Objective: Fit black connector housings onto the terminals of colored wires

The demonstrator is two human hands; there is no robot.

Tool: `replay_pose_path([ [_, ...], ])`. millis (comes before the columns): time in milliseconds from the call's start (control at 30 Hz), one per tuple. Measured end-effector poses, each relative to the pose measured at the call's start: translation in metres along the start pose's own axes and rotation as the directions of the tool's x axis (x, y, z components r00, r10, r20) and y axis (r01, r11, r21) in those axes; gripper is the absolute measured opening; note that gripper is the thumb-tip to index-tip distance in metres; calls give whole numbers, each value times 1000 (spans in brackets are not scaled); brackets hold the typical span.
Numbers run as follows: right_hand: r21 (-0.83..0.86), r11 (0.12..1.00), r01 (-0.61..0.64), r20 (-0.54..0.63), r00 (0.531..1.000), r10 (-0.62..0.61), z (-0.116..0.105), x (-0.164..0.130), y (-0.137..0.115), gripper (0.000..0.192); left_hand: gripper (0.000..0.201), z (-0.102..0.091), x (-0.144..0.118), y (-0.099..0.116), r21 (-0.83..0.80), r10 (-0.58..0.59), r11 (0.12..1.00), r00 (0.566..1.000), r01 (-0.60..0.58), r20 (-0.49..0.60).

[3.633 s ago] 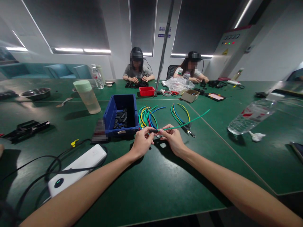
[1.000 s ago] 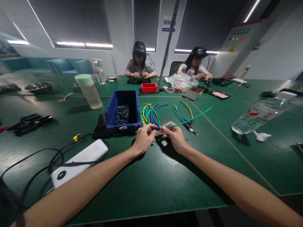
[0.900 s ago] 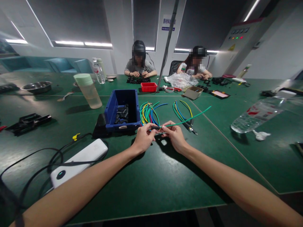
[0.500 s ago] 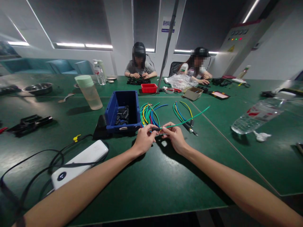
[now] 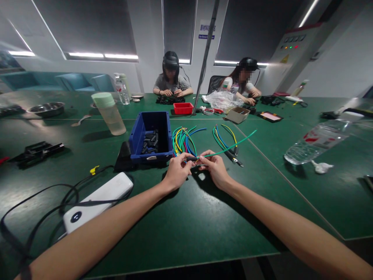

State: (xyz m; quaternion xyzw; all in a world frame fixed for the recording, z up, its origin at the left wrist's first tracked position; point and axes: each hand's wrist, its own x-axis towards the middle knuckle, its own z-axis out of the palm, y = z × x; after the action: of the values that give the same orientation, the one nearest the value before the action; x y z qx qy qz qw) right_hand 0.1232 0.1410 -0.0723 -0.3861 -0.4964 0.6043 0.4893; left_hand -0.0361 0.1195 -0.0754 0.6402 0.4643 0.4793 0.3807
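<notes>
Between finger and thumb of my left hand point(image 5: 177, 171) is a short black sleeve point(image 5: 191, 158). My right hand point(image 5: 216, 169) pinches a green wire point(image 5: 236, 145) close to that sleeve, and the wire's free end points up to the right. The fingers partly hide where wire and sleeve meet. Just beyond my hands lies a bundle of green, yellow, blue and red wires point(image 5: 183, 139). To its right are several more wires point(image 5: 223, 136), some with black sleeves and ring terminals point(image 5: 235, 160). A blue bin point(image 5: 151, 157) holding loose black sleeves point(image 5: 150, 142) stands left of the bundle.
A white power bank point(image 5: 99, 200) with a black cable point(image 5: 68, 188) lies by my left forearm. A green-lidded bottle point(image 5: 109, 114) stands behind it, and a water bottle point(image 5: 317, 142) is at right. Two people sit across the table, beyond a red tray point(image 5: 183, 108) and a pole point(image 5: 205, 58).
The green wire's free end has shifted very slightly left. Both hands keep nearly the same place and grip. The co-worker at right has moved a hand a little.
</notes>
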Motion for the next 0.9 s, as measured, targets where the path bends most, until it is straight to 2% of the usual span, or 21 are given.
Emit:
replay_pose_path([
  [900, -51, 998, 31, -21, 999, -32, 0, 0, 2, 34, 19, 0, 0, 1, -5, -1, 1000, 1000, 1, -5],
])
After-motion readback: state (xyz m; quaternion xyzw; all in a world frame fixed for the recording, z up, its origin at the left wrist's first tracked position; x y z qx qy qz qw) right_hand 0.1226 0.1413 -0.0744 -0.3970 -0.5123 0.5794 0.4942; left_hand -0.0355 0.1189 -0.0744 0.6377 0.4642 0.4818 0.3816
